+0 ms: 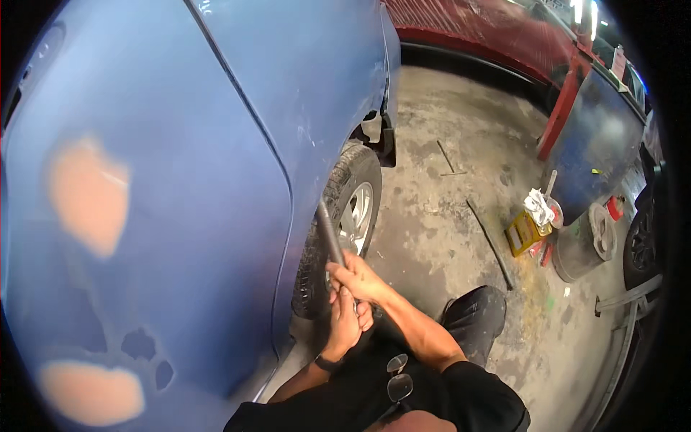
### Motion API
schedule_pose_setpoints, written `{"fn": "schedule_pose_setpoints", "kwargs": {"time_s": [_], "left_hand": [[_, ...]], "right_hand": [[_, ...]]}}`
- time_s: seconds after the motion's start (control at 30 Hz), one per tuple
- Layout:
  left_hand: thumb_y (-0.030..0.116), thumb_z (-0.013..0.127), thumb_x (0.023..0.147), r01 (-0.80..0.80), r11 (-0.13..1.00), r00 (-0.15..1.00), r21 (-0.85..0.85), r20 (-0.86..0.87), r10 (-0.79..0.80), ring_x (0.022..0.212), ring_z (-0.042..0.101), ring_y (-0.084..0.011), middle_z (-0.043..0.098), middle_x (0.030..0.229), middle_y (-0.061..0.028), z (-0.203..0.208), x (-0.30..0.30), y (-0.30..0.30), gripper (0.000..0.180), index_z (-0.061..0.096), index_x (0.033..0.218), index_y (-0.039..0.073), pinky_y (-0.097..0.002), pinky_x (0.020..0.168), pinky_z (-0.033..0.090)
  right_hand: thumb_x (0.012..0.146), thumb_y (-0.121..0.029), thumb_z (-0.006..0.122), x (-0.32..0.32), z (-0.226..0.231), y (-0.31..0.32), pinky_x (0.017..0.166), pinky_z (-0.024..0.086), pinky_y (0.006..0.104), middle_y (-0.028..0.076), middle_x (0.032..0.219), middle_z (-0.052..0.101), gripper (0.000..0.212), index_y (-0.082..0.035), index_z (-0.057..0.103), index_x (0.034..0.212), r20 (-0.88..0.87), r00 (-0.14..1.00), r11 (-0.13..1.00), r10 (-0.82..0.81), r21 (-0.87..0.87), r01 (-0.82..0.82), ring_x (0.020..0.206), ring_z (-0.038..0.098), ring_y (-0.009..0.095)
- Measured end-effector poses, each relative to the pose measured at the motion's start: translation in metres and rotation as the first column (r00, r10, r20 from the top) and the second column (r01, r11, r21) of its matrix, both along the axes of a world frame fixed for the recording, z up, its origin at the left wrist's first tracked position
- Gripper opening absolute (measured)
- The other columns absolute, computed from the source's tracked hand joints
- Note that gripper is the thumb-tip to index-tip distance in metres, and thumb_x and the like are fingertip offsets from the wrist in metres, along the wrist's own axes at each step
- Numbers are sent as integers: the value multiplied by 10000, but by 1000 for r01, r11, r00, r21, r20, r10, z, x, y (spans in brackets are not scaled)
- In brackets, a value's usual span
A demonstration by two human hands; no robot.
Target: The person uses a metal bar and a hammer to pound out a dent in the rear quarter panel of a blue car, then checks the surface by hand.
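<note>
A dark metal bar (331, 234) slants up from my hands, its far end at the edge of the blue car's wheel arch, in front of the tyre. Higher on the bar, my right hand (358, 278) is closed around it. Just below, my left hand (347, 325) is closed with its thumb up at the bar's lower end, which the fingers mostly hide. Beside them is the blue car body panel (194, 216), with a peach-coloured filler patch (90, 198) and another patch (93, 392) lower down. The wheel (358, 216) shows a silver rim.
On the concrete floor (432, 223) lie a long dark rod (491, 245) and a thin T-shaped rod (448, 158). To the right stand a yellow tin (527, 234) topped with white crumpled material and a grey bucket (576, 248). A red car (475, 36) is at the back.
</note>
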State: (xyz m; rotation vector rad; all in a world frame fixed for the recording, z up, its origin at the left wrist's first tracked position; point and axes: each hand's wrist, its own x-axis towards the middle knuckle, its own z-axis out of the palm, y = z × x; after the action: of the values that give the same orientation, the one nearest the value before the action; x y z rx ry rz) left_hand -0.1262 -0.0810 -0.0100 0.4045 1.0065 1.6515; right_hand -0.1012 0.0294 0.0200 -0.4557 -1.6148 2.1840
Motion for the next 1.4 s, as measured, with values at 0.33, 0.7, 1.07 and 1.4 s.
{"fn": "schedule_pose_setpoints", "kwargs": {"time_s": [0.33, 0.7, 1.07, 1.4], "left_hand": [[552, 302, 983, -153, 988, 979, -7, 135, 153, 508, 336, -103, 341, 668, 24, 17, 4, -4, 353, 373, 918, 212, -273, 475, 294], [544, 275, 988, -9, 1000, 995, -17, -96, 7, 461, 361, -113, 391, 640, -6, -17, 12, -25, 412, 404, 982, 153, -263, 424, 296], [545, 281, 989, 156, 986, 985, 50, -88, -151, 488, 345, -98, 348, 656, 24, 14, 17, 37, 374, 385, 962, 187, -257, 452, 296], [543, 299, 986, -117, 992, 993, -56, 10, 118, 454, 333, -98, 367, 625, 17, -24, 19, -20, 339, 398, 931, 224, -267, 430, 271]], "right_hand": [[940, -248, 537, -15, 9, 1, 451, 488, 295, 62, 619, 527, 265, -12, 445, 862, -6, 962, 961, 274, -32, -274, 490, 579, 169], [948, -211, 489, 8, 4, -20, 476, 504, 292, 46, 628, 496, 228, -5, 403, 900, 63, 994, 996, 84, 14, -85, 518, 580, 165], [939, -317, 550, 30, 19, 34, 442, 487, 309, 88, 649, 565, 330, -5, 468, 1009, 73, 992, 995, -98, 0, 99, 502, 571, 178], [953, -275, 506, -1, -24, -15, 435, 484, 307, 73, 648, 538, 296, -1, 409, 898, 23, 980, 977, 199, 70, -200, 502, 584, 173]]}}
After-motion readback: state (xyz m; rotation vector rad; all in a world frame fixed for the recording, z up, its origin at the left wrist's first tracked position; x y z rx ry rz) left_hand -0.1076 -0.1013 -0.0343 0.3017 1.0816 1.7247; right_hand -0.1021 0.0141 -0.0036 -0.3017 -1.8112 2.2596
